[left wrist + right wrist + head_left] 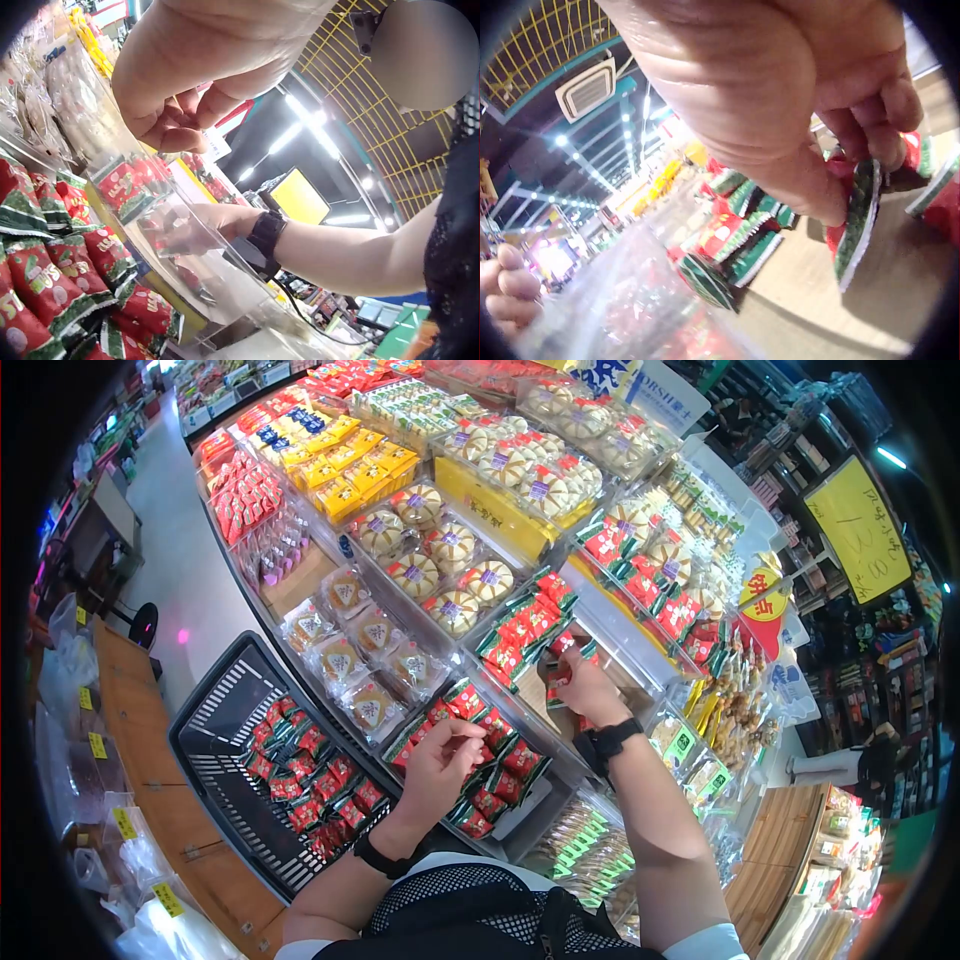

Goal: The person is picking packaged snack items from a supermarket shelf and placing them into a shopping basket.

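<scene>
A display worktop (300,584) fills most of the head view, and a black basket (222,780) stands just beside it on the left, with a loose heap of red-and-green packets inside. Two clear-walled bins on the worktop hold more of the same: the near bin (518,820) below the left hand (440,765), and the far bin (802,319), partly bare-floored, where the right hand (590,685) works.

The step in hand looks like handling these packets one at a time, with a single one being picked up or set down in the far bin; which of the two cannot be told. If it is to be lifted, the move calls for a firm pinch and a rise clear of the bin wall; if set down, a lower wrist and a gentle release.

The right arm reaches forward with the hand angled down. Its fingers are clamped on the edge of the held packet (859,225), thumb against fingertips, and the packet hangs on end close over the bin floor; contact is unclear. The left hand hovers above the near bin, wrist bent, its fingers loosely curled with the tips near the thumb; no packet shows in them.
</scene>
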Demonstrator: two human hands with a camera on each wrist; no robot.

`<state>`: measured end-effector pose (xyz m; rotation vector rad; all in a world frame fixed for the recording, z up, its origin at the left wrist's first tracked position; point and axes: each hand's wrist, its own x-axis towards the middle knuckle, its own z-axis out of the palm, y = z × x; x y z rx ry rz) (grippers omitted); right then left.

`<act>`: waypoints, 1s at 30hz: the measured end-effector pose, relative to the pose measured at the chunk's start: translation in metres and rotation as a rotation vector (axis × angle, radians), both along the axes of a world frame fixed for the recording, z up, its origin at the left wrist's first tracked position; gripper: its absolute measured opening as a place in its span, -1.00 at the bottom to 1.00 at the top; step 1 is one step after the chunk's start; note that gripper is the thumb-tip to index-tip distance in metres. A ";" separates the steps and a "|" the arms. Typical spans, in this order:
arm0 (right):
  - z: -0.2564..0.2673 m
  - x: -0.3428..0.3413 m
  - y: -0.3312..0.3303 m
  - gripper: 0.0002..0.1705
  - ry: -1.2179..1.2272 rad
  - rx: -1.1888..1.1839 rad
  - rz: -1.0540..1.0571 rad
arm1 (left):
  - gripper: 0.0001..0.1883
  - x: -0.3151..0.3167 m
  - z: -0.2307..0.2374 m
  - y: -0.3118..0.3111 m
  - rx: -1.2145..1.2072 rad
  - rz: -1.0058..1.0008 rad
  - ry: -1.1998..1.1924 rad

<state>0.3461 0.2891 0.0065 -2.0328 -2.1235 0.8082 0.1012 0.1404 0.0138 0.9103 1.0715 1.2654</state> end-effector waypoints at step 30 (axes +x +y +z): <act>-0.044 0.028 0.019 -0.43 -0.264 0.364 -0.150 | -0.63 -0.001 0.002 -0.003 -0.295 -0.176 -0.611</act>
